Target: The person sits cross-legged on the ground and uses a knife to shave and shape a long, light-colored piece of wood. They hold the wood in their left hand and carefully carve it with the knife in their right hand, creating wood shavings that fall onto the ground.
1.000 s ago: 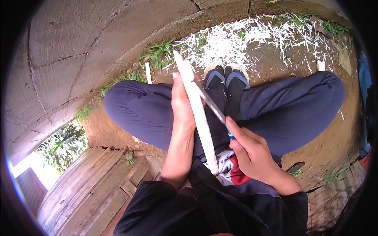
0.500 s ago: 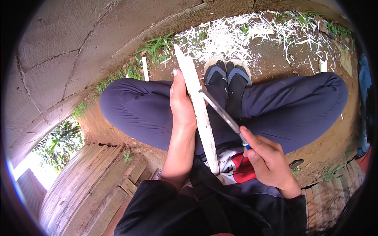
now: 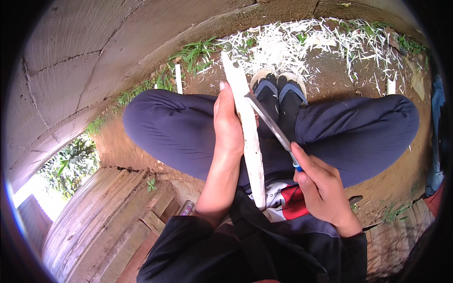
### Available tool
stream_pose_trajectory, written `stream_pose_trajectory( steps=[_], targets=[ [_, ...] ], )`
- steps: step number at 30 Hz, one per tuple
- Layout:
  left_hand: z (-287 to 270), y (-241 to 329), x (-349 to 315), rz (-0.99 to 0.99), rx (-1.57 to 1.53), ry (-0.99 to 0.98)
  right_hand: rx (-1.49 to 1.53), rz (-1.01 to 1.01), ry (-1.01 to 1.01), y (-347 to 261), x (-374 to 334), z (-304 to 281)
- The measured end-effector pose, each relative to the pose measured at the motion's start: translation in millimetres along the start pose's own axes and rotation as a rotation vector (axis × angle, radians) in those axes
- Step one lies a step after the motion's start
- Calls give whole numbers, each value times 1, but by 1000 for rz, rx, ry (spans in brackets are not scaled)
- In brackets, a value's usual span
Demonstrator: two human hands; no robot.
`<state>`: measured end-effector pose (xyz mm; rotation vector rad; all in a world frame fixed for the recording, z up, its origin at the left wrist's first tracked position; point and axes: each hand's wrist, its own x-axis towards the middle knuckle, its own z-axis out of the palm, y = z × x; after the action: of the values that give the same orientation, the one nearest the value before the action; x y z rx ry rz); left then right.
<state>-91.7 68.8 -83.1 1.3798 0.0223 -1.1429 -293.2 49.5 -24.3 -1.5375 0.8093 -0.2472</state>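
My left hand is closed round a long, pale stick of peeled wood, its thumb lying along the left side. The stick slants from a pointed far end down to my lap, where its near end rests against my shirt. My right hand grips a knife by its handle; only a blue bit of that handle shows past the fingers. The blade reaches up and left, its tip at the right edge of the stick, just beyond the left hand's fingers, which are mostly hidden behind the wood.
White wood shavings lie heaped on the dirt beyond my sandals. My crossed legs spread to both sides. A cracked wall curves along the far left. Stacked planks and a can are at the lower left.
The knife's tip has moved up along the stick, toward its far end. The whole scene has shifted slightly right and down in view; both hands keep their hold.
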Motion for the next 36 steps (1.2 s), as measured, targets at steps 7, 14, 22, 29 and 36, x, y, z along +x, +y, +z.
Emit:
stream_pose_trajectory(
  steps=[7,14,22,29,36],
  targets=[
    [-9,-6,4,18,81,-29,-4,22,10,7,3,5],
    [9,-23,-8,30,207,-76,-88,-73,189,11,20,11],
    [6,-4,-2,11,63,-106,7,-19,197,3,27,-18],
    [2,-1,4,35,44,-23,-26,65,-8,1,-19,-8],
    [7,-11,-2,16,193,-111,-143,20,80,0,5,0]
  ],
)
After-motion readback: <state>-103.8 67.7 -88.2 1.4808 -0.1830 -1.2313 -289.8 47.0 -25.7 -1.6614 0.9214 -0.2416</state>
